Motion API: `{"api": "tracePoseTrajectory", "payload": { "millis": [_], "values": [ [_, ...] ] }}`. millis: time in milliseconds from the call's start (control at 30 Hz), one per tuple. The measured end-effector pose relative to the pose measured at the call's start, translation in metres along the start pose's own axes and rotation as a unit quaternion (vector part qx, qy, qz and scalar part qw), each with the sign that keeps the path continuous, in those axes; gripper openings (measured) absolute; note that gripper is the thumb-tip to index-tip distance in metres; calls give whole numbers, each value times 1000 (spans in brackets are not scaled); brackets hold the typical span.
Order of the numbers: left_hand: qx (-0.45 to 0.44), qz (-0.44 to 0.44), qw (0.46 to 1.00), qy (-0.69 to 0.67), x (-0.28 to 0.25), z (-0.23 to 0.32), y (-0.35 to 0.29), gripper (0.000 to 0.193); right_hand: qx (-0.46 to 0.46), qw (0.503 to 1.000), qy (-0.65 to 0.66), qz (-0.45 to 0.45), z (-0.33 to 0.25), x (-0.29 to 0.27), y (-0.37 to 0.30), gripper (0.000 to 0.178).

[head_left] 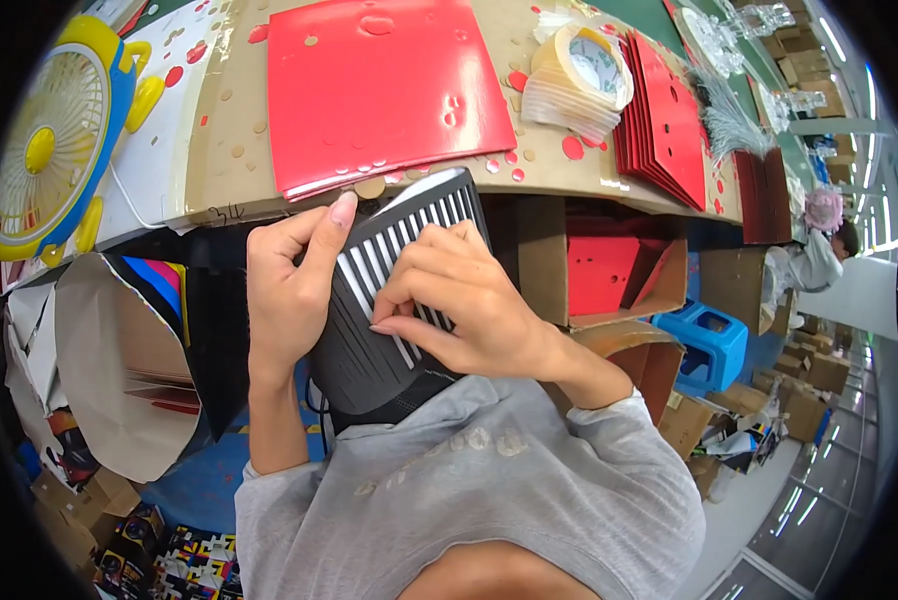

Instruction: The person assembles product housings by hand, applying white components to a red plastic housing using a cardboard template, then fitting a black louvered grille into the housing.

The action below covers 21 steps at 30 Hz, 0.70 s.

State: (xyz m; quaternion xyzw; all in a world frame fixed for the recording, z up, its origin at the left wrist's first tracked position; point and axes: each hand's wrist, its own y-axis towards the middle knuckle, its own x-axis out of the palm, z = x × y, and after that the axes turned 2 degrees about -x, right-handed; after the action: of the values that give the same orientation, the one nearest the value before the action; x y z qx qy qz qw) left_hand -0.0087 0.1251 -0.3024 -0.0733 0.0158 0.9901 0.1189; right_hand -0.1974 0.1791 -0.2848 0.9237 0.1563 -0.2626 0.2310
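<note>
Head view: both hands on black slatted panel [389,300], held close to chest, below table edge [219,170].
L hand [289,290] grips panel's left edge; R hand [459,300] pinches slats w/ fingertips. Red sheets [379,90] above.

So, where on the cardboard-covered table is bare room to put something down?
A bare cardboard strip lies between the white sheet and the red sheet stack, dotted with punched scraps. Right of the stack it is crowded: tape rolls, then red panels.
</note>
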Motion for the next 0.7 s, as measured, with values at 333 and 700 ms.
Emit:
{"api": "tracePoseTrajectory", "payload": {
  "millis": [333, 700],
  "values": [
    [-10, 34, 951, 306, -7, -19, 11, 73, 1, 998, 48, 46, 65, -32, 101, 12],
    [48, -12, 912, 408, -8, -22, 13, 65, 110, 987, -17, -113, 117, -12, 154, 23]
  ]
}}
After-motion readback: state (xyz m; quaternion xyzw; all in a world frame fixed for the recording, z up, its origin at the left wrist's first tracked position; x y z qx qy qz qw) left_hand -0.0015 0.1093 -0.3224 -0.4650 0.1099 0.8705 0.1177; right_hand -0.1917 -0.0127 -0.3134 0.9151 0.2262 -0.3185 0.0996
